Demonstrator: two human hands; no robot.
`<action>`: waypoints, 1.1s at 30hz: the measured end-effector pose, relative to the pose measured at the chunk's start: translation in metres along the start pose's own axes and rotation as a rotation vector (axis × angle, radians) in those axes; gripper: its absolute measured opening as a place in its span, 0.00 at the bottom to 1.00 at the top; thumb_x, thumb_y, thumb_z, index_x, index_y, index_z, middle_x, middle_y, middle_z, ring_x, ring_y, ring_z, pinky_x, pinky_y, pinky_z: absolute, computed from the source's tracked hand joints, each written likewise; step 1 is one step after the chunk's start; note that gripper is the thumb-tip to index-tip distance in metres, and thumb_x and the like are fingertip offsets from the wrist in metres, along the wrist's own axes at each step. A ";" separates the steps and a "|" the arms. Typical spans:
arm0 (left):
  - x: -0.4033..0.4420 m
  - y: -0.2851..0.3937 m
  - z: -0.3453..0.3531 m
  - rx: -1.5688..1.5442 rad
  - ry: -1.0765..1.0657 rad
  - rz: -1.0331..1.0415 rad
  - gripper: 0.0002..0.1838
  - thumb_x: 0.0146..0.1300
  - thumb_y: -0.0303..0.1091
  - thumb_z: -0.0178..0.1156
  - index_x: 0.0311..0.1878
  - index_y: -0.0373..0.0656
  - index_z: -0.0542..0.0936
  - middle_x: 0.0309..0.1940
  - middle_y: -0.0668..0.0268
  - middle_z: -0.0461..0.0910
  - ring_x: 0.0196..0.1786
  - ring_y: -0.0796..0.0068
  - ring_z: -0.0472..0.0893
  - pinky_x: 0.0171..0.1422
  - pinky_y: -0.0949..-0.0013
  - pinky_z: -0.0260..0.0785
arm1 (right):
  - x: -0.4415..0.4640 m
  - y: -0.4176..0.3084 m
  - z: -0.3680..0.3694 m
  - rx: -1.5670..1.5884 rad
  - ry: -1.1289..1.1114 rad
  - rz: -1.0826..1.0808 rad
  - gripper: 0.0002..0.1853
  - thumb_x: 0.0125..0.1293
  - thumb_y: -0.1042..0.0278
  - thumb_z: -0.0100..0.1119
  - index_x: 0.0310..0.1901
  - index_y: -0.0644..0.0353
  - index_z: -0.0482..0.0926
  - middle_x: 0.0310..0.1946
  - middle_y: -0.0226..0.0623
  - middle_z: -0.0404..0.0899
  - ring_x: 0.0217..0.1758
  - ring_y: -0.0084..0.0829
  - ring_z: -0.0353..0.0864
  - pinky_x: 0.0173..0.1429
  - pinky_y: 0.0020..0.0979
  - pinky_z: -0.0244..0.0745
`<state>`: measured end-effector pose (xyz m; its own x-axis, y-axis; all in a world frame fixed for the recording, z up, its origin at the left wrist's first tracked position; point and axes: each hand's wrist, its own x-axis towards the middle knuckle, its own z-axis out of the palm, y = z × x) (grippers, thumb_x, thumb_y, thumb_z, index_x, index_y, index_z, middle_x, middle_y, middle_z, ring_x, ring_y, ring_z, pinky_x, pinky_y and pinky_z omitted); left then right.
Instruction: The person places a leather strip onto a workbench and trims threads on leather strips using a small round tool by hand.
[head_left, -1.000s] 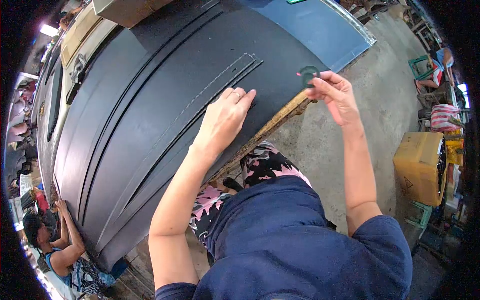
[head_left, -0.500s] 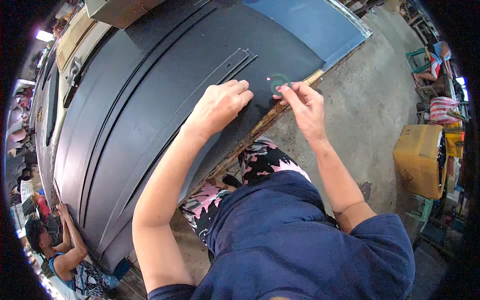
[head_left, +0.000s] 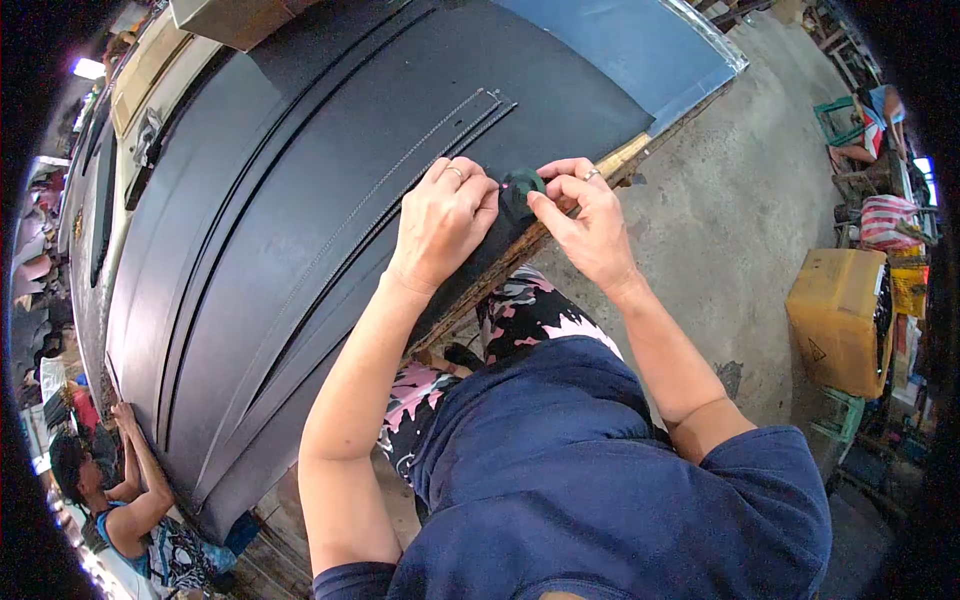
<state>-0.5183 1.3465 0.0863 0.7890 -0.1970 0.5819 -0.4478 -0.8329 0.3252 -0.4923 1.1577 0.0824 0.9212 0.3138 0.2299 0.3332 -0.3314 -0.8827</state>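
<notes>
My right hand (head_left: 590, 225) pinches a small dark green ring (head_left: 520, 188), shaped like a roll of tape, above the near edge of the table. My left hand (head_left: 440, 222) is closed just left of the ring, thumb and fingers pressed together; whatever they may hold is hidden or too small to make out. Beneath both hands lies a large black sheet (head_left: 340, 130). Long thin black strips (head_left: 425, 155) with a stitched or beaded look run across it, their far ends beyond my left hand.
A blue surface (head_left: 620, 50) adjoins the black sheet at the far right. The table's worn wooden edge (head_left: 490, 275) runs close to my body. Another person (head_left: 130, 500) has hands at the sheet's left end. A cardboard box (head_left: 835, 320) stands to the right.
My right hand has moved left with the green ring, over the sheet. My left hand has shifted slightly right and turned toward the ring, so both hands are now close together.
</notes>
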 end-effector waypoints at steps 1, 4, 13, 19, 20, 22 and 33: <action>0.000 0.001 0.001 -0.003 0.011 -0.008 0.06 0.49 0.25 0.68 0.31 0.43 0.81 0.33 0.67 0.80 0.39 0.65 0.80 0.42 0.65 0.75 | 0.000 0.000 0.001 -0.020 0.003 -0.014 0.09 0.61 0.73 0.64 0.28 0.67 0.76 0.44 0.37 0.76 0.35 0.21 0.73 0.40 0.24 0.70; -0.001 0.001 0.002 -0.009 0.030 -0.017 0.06 0.48 0.25 0.68 0.30 0.43 0.81 0.32 0.67 0.80 0.38 0.65 0.80 0.42 0.65 0.75 | -0.001 -0.001 0.002 -0.071 0.011 -0.041 0.09 0.61 0.73 0.64 0.28 0.67 0.76 0.45 0.37 0.75 0.38 0.23 0.73 0.40 0.25 0.71; -0.002 0.002 0.003 -0.019 0.053 -0.029 0.06 0.48 0.24 0.68 0.29 0.43 0.80 0.32 0.67 0.80 0.38 0.65 0.80 0.42 0.65 0.75 | -0.001 0.002 0.004 -0.074 0.009 -0.022 0.09 0.61 0.72 0.65 0.28 0.67 0.77 0.46 0.36 0.74 0.34 0.20 0.73 0.38 0.23 0.71; -0.005 0.001 0.005 -0.040 0.087 -0.023 0.06 0.48 0.24 0.67 0.28 0.42 0.79 0.33 0.66 0.80 0.38 0.64 0.79 0.41 0.65 0.74 | 0.000 0.000 0.004 -0.011 0.024 0.022 0.09 0.61 0.72 0.65 0.28 0.68 0.77 0.47 0.37 0.74 0.32 0.20 0.72 0.38 0.23 0.70; -0.005 0.000 0.006 -0.042 0.091 -0.016 0.06 0.48 0.25 0.66 0.28 0.41 0.78 0.33 0.66 0.79 0.38 0.64 0.79 0.41 0.64 0.74 | -0.001 0.002 0.005 -0.025 0.018 0.017 0.09 0.61 0.72 0.65 0.28 0.67 0.77 0.47 0.37 0.74 0.33 0.20 0.73 0.38 0.23 0.71; -0.006 0.000 0.007 -0.050 0.109 -0.009 0.06 0.48 0.25 0.66 0.28 0.41 0.78 0.33 0.66 0.79 0.38 0.64 0.79 0.41 0.64 0.74 | 0.000 0.003 0.006 -0.072 0.017 -0.012 0.09 0.61 0.72 0.65 0.28 0.67 0.77 0.47 0.37 0.74 0.36 0.22 0.73 0.39 0.24 0.71; -0.006 0.000 0.007 -0.054 0.115 -0.032 0.06 0.48 0.25 0.66 0.28 0.42 0.78 0.33 0.67 0.79 0.38 0.65 0.79 0.41 0.65 0.74 | 0.000 0.003 0.009 -0.057 0.054 -0.049 0.10 0.55 0.69 0.67 0.26 0.66 0.77 0.44 0.45 0.76 0.51 0.42 0.73 0.57 0.37 0.67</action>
<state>-0.5200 1.3437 0.0773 0.7514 -0.1077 0.6510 -0.4476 -0.8080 0.3830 -0.4932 1.1644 0.0759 0.9126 0.2827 0.2954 0.3875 -0.3675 -0.8454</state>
